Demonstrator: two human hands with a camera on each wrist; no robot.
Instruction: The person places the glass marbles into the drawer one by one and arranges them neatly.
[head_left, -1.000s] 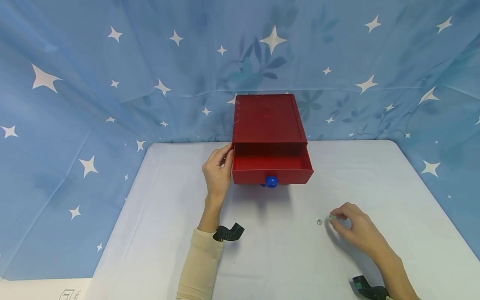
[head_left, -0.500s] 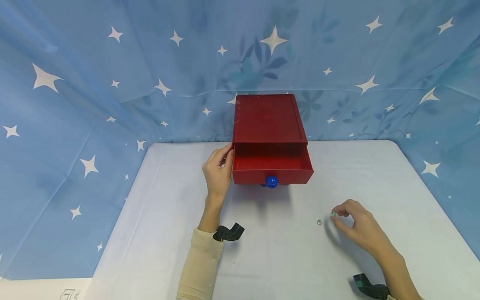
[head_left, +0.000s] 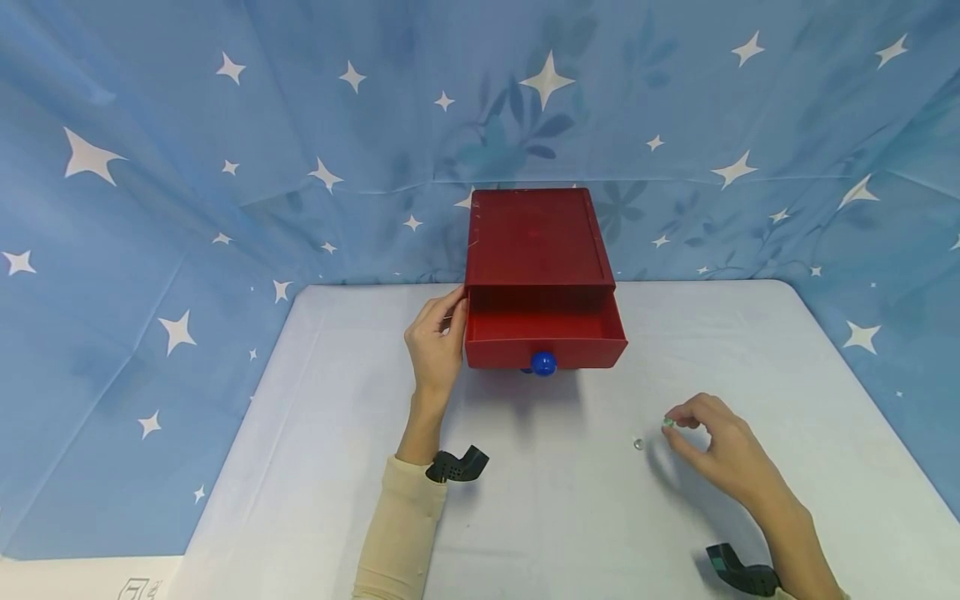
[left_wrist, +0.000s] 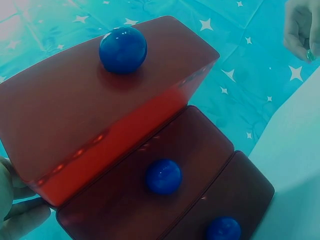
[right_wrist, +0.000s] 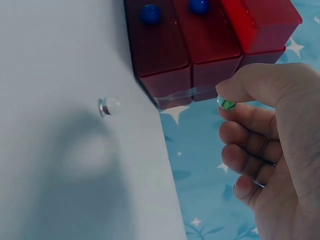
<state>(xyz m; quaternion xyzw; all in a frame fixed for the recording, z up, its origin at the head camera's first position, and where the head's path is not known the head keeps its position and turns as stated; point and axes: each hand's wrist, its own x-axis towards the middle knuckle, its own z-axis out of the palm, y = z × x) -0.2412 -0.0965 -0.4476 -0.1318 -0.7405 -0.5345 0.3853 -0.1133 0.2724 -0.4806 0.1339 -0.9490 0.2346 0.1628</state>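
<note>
My right hand point(head_left: 716, 446) hovers just above the table point(head_left: 570, 517), thumb and forefinger pinching a small green bead point(head_left: 667, 424); the other fingers curl loosely underneath and hold nothing. A second, clear bead point(head_left: 638, 444) lies on the table just to the left of that hand, apart from it. My left hand point(head_left: 435, 346) rests against the left side of the red box point(head_left: 535, 237), fingers fairly straight and pressed to the corner where the top drawer point(head_left: 545, 329) stands pulled out. That drawer is open towards me, its blue knob point(head_left: 543, 362) on the front; from the left wrist view I can see two more drawers below it, both closed.

The green bead is tiny and smooth, so I judge the grip matters most: I want it held on the pads of my fingers point(right_wrist: 235, 92), not the tips, with light, even pressure, or it may squirt out and roll. If it goes towards the drawer, I should carry it high enough to clear the front wall and release it low inside, so it does not bounce. The left hand should keep the box braced against any nudge.
</note>
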